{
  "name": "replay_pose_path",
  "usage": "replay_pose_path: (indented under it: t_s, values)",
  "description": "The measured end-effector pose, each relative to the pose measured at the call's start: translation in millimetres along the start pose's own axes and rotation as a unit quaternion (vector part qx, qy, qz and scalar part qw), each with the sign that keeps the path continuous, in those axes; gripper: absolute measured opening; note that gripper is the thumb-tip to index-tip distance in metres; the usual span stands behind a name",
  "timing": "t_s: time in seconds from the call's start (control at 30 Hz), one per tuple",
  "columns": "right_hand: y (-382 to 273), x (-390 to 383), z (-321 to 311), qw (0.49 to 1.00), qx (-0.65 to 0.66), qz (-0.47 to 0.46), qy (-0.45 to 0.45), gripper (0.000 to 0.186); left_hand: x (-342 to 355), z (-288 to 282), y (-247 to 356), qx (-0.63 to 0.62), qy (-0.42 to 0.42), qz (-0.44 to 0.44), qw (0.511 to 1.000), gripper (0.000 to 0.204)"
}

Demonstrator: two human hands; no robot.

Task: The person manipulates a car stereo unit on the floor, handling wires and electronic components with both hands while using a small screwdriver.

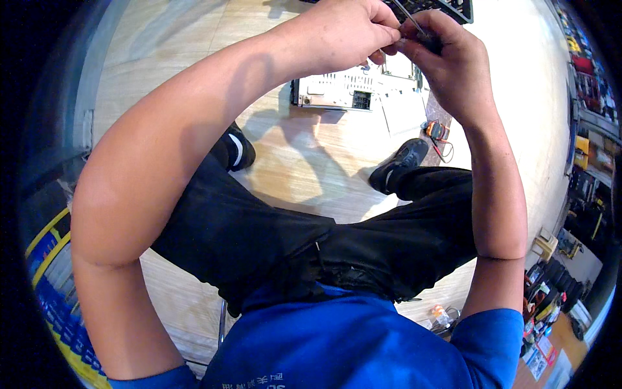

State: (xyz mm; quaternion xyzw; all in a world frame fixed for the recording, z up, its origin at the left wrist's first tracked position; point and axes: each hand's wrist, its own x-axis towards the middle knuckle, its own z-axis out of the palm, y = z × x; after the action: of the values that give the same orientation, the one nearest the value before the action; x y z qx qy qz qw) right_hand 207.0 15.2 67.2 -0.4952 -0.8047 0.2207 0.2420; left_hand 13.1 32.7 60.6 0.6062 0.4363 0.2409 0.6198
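My two hands meet at the top of the view, fingertips close together. My left hand [353,32] is closed in a pinch; whatever lies between its fingertips is too small to make out. In my right hand [457,65], a slim tool that looks like a screwdriver [406,13] has a thin metal shaft slanting up and left from a dark part in the palm. Beneath the hands, a flat silver metal electronics unit [324,93] rests low down, with slots and a black connector socket [361,100] on its near side. The hands partly hide it.
An orange multimeter [438,131] with a red lead lies right of the unit, near my right shoe [402,162]. A black crate [447,8] stands at the top edge. Crowded shelves [586,142] line the right side. Blue and yellow packages [61,292] are stacked at lower left.
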Motion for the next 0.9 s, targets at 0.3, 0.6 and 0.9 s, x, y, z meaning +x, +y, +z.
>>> replay_pose_path:
  t_s: [0.3, 0.6, 0.9]
  values:
    - [-0.9, -2.5, -1.4, 0.999, -0.019, 0.02, 0.018, 0.014, 6.7, -13.5, -14.2, -0.116, -0.062, -0.047, 0.99, 0.018]
    - [-1.1, -6.8, -4.0, 0.993, 0.025, -0.089, 0.073, 0.015, 6.7, -22.4, -19.5, -0.27, -0.141, -0.018, 0.952, 0.019]
    - [-1.0, -7.6, -0.7, 0.993, 0.035, -0.094, 0.061, 0.016, 8.9, -19.8, -23.1, -0.255, -0.129, -0.033, 0.958, 0.017]
